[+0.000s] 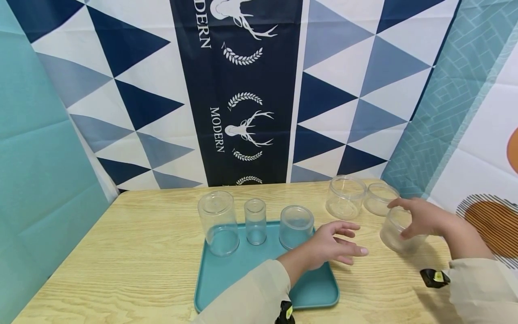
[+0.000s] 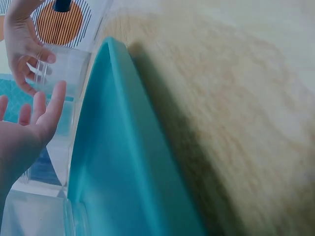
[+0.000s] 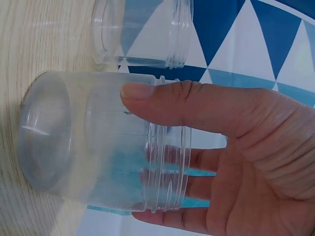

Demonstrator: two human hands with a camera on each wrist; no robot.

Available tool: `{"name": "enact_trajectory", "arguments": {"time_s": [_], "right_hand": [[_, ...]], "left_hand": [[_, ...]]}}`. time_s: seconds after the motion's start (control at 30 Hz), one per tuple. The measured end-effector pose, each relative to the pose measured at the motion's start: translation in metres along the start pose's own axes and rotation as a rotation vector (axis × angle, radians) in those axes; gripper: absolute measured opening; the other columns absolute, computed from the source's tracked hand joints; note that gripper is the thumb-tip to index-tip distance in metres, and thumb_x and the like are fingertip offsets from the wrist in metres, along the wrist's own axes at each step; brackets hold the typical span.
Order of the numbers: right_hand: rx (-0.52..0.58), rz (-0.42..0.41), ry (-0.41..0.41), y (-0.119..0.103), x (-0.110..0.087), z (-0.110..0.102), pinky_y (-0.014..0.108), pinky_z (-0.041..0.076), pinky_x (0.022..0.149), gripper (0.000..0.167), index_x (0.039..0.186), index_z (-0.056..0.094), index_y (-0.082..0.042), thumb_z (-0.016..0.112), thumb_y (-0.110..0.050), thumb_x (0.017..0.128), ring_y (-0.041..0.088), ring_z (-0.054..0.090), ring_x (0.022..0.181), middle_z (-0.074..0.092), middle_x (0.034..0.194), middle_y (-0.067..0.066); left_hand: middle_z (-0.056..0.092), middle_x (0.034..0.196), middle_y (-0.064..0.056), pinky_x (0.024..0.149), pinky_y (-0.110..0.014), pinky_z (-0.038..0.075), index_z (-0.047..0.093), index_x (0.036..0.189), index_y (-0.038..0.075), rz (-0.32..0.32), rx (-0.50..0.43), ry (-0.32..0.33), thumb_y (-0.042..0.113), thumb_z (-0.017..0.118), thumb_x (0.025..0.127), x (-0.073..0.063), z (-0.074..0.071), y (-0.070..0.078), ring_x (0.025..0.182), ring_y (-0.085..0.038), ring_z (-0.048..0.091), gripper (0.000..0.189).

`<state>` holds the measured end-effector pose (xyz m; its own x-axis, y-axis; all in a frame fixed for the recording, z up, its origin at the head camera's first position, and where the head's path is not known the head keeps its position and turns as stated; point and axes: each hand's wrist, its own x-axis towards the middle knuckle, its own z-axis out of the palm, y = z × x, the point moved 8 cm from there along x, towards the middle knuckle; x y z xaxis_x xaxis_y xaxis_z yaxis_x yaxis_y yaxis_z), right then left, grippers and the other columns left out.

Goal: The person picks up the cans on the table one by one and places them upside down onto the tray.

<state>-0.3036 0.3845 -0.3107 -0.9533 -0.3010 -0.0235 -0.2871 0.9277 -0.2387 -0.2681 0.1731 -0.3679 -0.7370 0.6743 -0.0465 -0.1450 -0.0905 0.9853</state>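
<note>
My right hand (image 1: 429,218) grips a clear, wide-mouthed jar (image 3: 108,142) from above, thumb on one side of its threaded rim and fingers on the other. That jar stands upright on the wooden table, mouth up. Over the right edge of a teal tray (image 1: 234,288) hovers my left hand (image 1: 332,245), fingers extended and holding nothing. Along the tray's back stand a tall clear jar (image 1: 218,225), a narrow clear jar (image 1: 255,222) and a short wide clear jar (image 1: 296,225). The tall one rests with its threaded rim down; my left hand partly covers the short one's side.
Behind my right hand, a clear jar (image 1: 346,198) and a lower clear container (image 1: 380,198) stand on the wooden table (image 1: 121,252). A patterned cloth (image 1: 243,90) hangs along the table's back edge, with more hangings at both sides.
</note>
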Motion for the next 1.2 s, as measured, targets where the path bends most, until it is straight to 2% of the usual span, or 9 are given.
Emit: {"name": "enact_trajectory", "arguments": {"time_s": [0.43, 0.73, 0.87, 1.03, 1.2], "right_hand": [[-0.027, -0.071, 0.082, -0.020, -0.008, -0.002, 0.058, 0.050, 0.077, 0.074, 0.121, 0.058, 0.001, 0.091, -0.023, 0.060, 0.050, 0.055, 0.102, 0.058, 0.112, 0.030], [-0.031, -0.095, 0.094, -0.038, -0.014, -0.002, 0.053, 0.051, 0.075, 0.074, 0.121, 0.059, -0.001, 0.091, -0.025, 0.059, 0.043, 0.057, 0.100, 0.059, 0.112, 0.025], [-0.030, -0.110, 0.107, -0.048, -0.016, -0.003, 0.050, 0.052, 0.073, 0.074, 0.121, 0.059, -0.003, 0.092, -0.026, 0.058, 0.040, 0.059, 0.097, 0.059, 0.112, 0.025], [-0.038, -0.123, 0.098, -0.061, -0.017, -0.001, 0.045, 0.052, 0.070, 0.074, 0.122, 0.059, -0.005, 0.091, -0.028, 0.059, 0.033, 0.061, 0.091, 0.058, 0.113, 0.023], [-0.054, -0.127, 0.104, -0.073, -0.019, -0.002, 0.044, 0.052, 0.070, 0.075, 0.122, 0.059, -0.006, 0.091, -0.030, 0.059, 0.031, 0.061, 0.090, 0.059, 0.113, 0.022]], "left_hand": [[0.059, 0.110, -0.005, 0.076, -0.045, 0.058, 0.067, 0.115, 0.017, 0.007, -0.178, 0.033, -0.002, 0.069, 0.087, -0.004, 0.001, -0.003, 0.091, -0.023, 0.066, 0.034], [0.057, 0.112, -0.010, 0.075, -0.048, 0.058, 0.067, 0.114, 0.012, 0.018, -0.266, 0.053, -0.003, 0.069, 0.087, -0.011, 0.001, -0.006, 0.093, -0.024, 0.066, 0.031], [0.056, 0.112, -0.012, 0.077, -0.049, 0.057, 0.066, 0.115, 0.009, 0.020, -0.286, 0.045, -0.003, 0.068, 0.087, -0.018, -0.002, -0.005, 0.094, -0.024, 0.065, 0.031], [0.057, 0.113, -0.011, 0.078, -0.049, 0.056, 0.066, 0.116, 0.009, -0.011, -0.283, 0.041, -0.001, 0.068, 0.088, -0.027, -0.009, -0.006, 0.095, -0.024, 0.065, 0.030], [0.057, 0.115, -0.011, 0.081, -0.049, 0.056, 0.065, 0.119, 0.008, -0.026, -0.284, 0.035, -0.001, 0.066, 0.090, -0.035, -0.015, -0.006, 0.097, -0.023, 0.064, 0.031]]}}
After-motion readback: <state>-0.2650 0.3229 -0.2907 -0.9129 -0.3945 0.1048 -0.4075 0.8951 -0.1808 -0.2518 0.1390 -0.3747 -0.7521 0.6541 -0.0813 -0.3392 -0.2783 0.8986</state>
